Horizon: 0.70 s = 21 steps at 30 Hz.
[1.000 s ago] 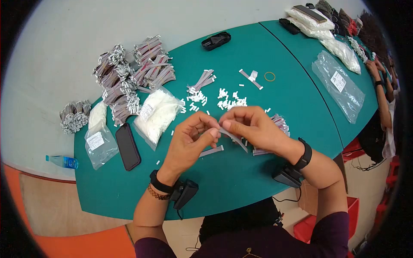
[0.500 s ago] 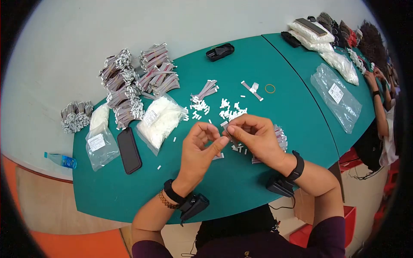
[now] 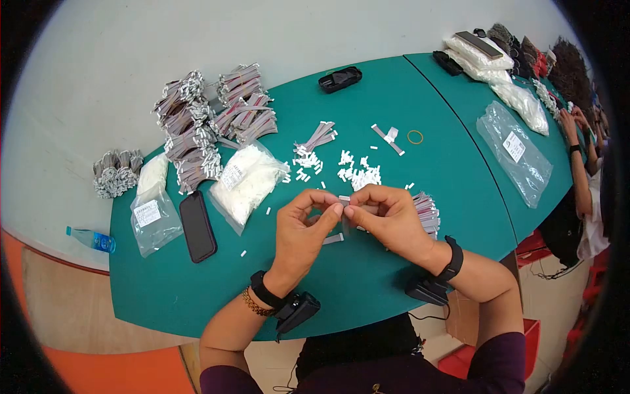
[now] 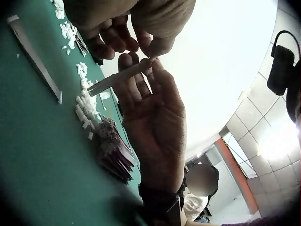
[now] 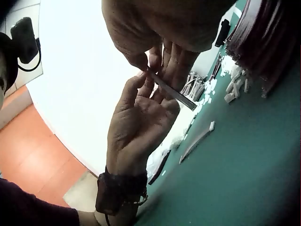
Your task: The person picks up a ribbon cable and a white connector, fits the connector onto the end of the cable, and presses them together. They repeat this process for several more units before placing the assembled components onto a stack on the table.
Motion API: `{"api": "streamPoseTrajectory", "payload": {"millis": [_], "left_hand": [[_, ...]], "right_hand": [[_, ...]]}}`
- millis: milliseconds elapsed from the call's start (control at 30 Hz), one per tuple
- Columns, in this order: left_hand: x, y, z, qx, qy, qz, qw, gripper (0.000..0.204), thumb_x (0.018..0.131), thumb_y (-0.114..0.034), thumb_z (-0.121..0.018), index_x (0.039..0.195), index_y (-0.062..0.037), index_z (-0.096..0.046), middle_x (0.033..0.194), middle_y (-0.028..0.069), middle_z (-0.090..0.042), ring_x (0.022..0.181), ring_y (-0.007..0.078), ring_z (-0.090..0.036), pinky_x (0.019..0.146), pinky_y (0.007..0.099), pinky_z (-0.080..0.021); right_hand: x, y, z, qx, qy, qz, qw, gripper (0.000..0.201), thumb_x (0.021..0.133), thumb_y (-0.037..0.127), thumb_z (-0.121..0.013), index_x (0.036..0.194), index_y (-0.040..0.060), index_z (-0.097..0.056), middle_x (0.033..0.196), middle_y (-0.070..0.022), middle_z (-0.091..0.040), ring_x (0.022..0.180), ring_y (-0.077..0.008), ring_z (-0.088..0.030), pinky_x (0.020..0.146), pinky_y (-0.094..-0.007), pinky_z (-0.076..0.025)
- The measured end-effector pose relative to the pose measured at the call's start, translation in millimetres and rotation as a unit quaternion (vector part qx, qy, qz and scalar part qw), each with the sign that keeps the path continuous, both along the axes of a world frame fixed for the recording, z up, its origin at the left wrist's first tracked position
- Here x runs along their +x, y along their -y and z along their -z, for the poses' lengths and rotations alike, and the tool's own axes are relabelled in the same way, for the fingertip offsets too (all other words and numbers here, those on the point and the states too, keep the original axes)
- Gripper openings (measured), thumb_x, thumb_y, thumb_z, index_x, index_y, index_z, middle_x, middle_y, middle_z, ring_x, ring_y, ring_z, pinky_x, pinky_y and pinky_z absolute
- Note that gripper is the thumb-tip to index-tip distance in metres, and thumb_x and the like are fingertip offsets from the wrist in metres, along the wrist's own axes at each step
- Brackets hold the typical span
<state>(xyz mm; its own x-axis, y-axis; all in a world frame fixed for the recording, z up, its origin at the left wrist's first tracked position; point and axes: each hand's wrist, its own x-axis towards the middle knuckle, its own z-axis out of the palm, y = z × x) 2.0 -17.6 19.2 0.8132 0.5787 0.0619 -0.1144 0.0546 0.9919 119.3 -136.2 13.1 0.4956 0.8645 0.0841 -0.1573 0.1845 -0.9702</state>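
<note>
A short grey flat ribbon cable (image 4: 115, 79) is held up over the table, its white connector end at the fingertips in the head view. My left hand (image 3: 302, 230) pinches it near that end between thumb and index finger. From the other side my right hand (image 3: 394, 220) pinches the same end, the two thumbs nearly meeting. The cable's other end sticks out free below the hands in the right wrist view. Beneath them another ribbon cable (image 3: 333, 239) lies on the green table (image 3: 262, 302). Small white connector housings (image 3: 364, 176) are heaped just beyond the hands.
Bundled cables (image 3: 190, 141) are stacked at the back left, beside a bag of white pieces (image 3: 246, 180) and a phone (image 3: 197, 226). More cables (image 3: 426, 213) lie by my right hand. A rubber band (image 3: 415, 137) and a plastic bag (image 3: 514, 152) are farther right; another person's arms (image 3: 572, 138) reach in.
My left hand, apart from the cable half a second ago, has come over to its connector end. The cable has turned so that this end points away, with both hands together at it.
</note>
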Motion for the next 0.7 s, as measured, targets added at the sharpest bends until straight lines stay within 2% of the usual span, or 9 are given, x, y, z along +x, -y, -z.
{"api": "streamPoseTrajectory", "payload": {"millis": [67, 133, 267, 367, 433, 567, 633, 700], "left_hand": [[-0.2, -0.1, -3.7, 0.009, 0.004, 0.002, 1.000, 0.009, 0.084, -0.007, -0.063, 0.090, -0.0013, -0.059, 0.087, 0.0014, -0.059, 0.079, 0.0059, -0.055, 0.063, 0.0184, -0.043], [-0.6, -1.4, -6.8, 0.015, 0.008, 0.012, 1.000, 0.009, 0.084, -0.005, -0.062, 0.090, 0.0001, -0.058, 0.091, 0.0045, -0.059, 0.081, 0.0086, -0.055, 0.066, 0.0209, -0.045], [1.3, -2.1, -4.1, 0.063, 0.005, 0.016, 0.998, 0.007, 0.083, -0.005, -0.062, 0.087, -0.0009, -0.058, 0.083, 0.0006, -0.060, 0.075, 0.0063, -0.056, 0.065, 0.0209, -0.046], [-0.1, -1.4, -4.6, 0.077, -0.008, 0.028, 0.997, 0.007, 0.082, -0.004, -0.062, 0.087, -0.0008, -0.058, 0.083, 0.0013, -0.060, 0.075, 0.0069, -0.056, 0.066, 0.0219, -0.047], [-1.3, -1.5, -6.7, 0.082, -0.030, 0.030, 0.996, 0.007, 0.082, -0.004, -0.062, 0.087, -0.0010, -0.058, 0.083, 0.0017, -0.060, 0.075, 0.0070, -0.056, 0.066, 0.0226, -0.047], [-0.9, -3.8, -4.8, 0.070, 0.007, 0.018, 0.997, 0.011, 0.084, -0.004, -0.063, 0.092, 0.0001, -0.056, 0.086, 0.0014, -0.060, 0.074, 0.0053, -0.055, 0.064, 0.0185, -0.043], [-0.8, -3.9, -5.1, 0.064, 0.020, 0.012, 0.998, 0.011, 0.084, -0.004, -0.062, 0.093, -0.0001, -0.056, 0.084, 0.0010, -0.060, 0.074, 0.0047, -0.055, 0.063, 0.0178, -0.043], [-1.7, -4.3, -5.5, 0.049, 0.010, 0.001, 0.999, 0.011, 0.083, -0.003, -0.063, 0.091, 0.0008, -0.058, 0.085, 0.0019, -0.061, 0.078, 0.0064, -0.057, 0.070, 0.0208, -0.045]], "right_hand": [[2.1, -1.4, -3.2, -0.006, -0.010, -0.008, 1.000, 0.013, 0.085, 0.010, -0.064, 0.089, -0.0018, -0.062, 0.079, 0.0006, -0.062, 0.068, -0.0014, -0.053, 0.056, -0.0163, -0.041], [7.5, -2.2, -4.5, -0.008, 0.034, 0.015, 0.999, 0.014, 0.084, 0.013, -0.065, 0.088, -0.0006, -0.063, 0.076, 0.0021, -0.060, 0.064, -0.0005, -0.050, 0.053, -0.0166, -0.039], [10.7, -2.7, -11.9, -0.024, 0.074, 0.038, 0.996, 0.016, 0.082, 0.017, -0.066, 0.085, 0.0015, -0.064, 0.070, 0.0043, -0.056, 0.058, 0.0002, -0.044, 0.050, -0.0172, -0.035], [13.5, -1.3, -4.4, -0.041, 0.109, 0.002, 0.993, 0.016, 0.083, 0.018, -0.066, 0.084, 0.0017, -0.064, 0.068, 0.0034, -0.056, 0.058, -0.0007, -0.046, 0.050, -0.0178, -0.036], [14.2, -0.7, -7.3, -0.055, 0.072, -0.009, 0.996, 0.016, 0.083, 0.018, -0.065, 0.083, 0.0017, -0.064, 0.067, 0.0026, -0.056, 0.057, -0.0018, -0.048, 0.051, -0.0181, -0.038], [16.3, -2.5, -6.3, -0.052, -0.049, -0.033, 0.997, 0.016, 0.085, 0.018, -0.064, 0.083, 0.0017, -0.064, 0.068, 0.0006, -0.058, 0.058, -0.0044, -0.051, 0.053, -0.0192, -0.042], [15.2, -2.8, -6.7, -0.055, -0.072, -0.035, 0.995, 0.016, 0.085, 0.018, -0.063, 0.084, 0.0014, -0.064, 0.069, -0.0003, -0.058, 0.060, -0.0052, -0.052, 0.054, -0.0199, -0.043], [14.3, -3.0, -6.5, -0.057, -0.081, -0.036, 0.994, 0.016, 0.086, 0.018, -0.063, 0.083, 0.0016, -0.064, 0.070, -0.0012, -0.059, 0.060, -0.0061, -0.053, 0.055, -0.0205, -0.044]]}}
